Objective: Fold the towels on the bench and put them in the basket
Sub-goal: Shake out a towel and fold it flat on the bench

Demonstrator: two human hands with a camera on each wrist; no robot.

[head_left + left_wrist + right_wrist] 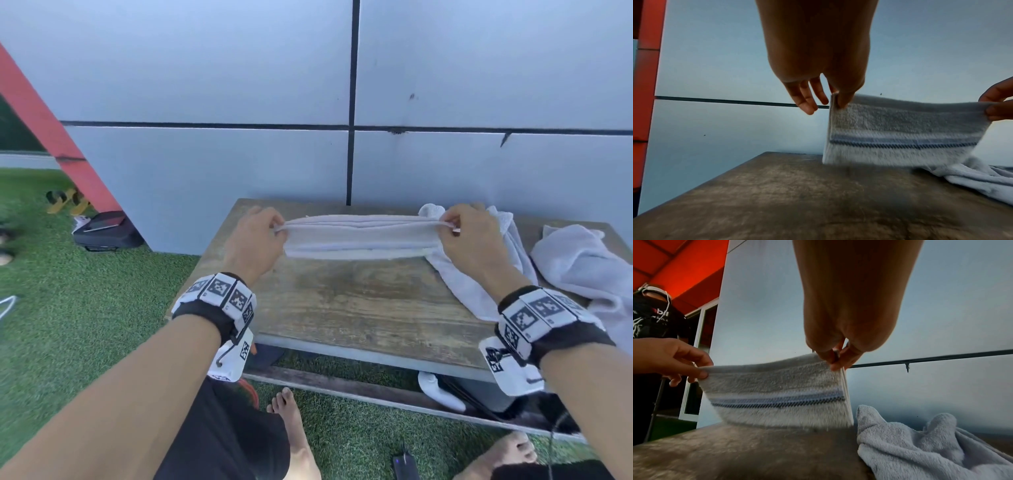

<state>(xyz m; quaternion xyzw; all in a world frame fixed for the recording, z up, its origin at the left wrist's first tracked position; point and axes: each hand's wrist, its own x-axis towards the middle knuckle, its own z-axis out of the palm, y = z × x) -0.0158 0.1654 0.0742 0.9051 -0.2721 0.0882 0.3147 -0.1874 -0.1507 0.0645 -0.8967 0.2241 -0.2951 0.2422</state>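
Above the weathered brown wooden bench, a folded white terry towel with a blue woven stripe hangs stretched between both hands, its lower edge just over the bench top. The left hand pinches the towel's left top corner between thumb and forefinger, the other fingers loosely spread. The right hand pinches the right top corner, layered edges showing below it. Two crumpled white towels lie on the bench's right part, beside the held one.
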